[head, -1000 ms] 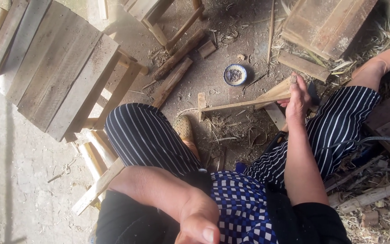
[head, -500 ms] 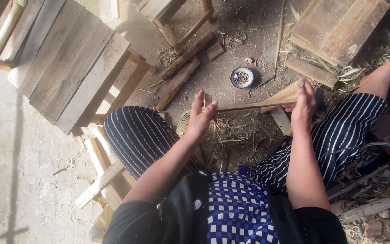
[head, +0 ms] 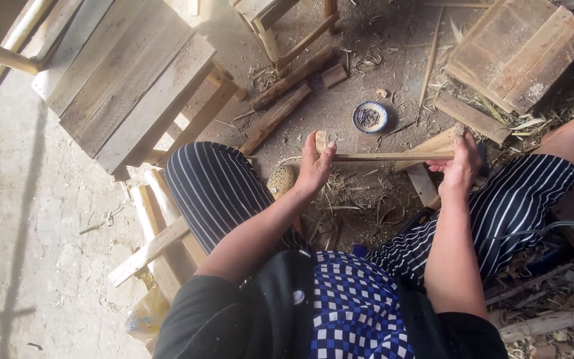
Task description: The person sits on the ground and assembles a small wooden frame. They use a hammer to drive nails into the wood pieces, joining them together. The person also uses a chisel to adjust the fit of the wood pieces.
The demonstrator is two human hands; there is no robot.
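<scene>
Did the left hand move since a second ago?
Yes. The left hand went forward from beside the body to the end of the thin wooden stick, closer to the small bowl on the ground. The right hand holds the stick's other end.

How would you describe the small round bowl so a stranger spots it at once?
Start at the slatted wooden panel lying top right. To its lower left on the dirt, just beyond the thin wooden strip held between both hands, sits the bowl: the only round, blue-rimmed thing among straight timber.

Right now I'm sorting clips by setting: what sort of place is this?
Probably a rough woodworking spot on bare ground. Unfinished plank stools stand about, wood scraps and shavings litter the dirt, and a small round dish of nails sits near the thin wooden slat held in both hands.
</scene>
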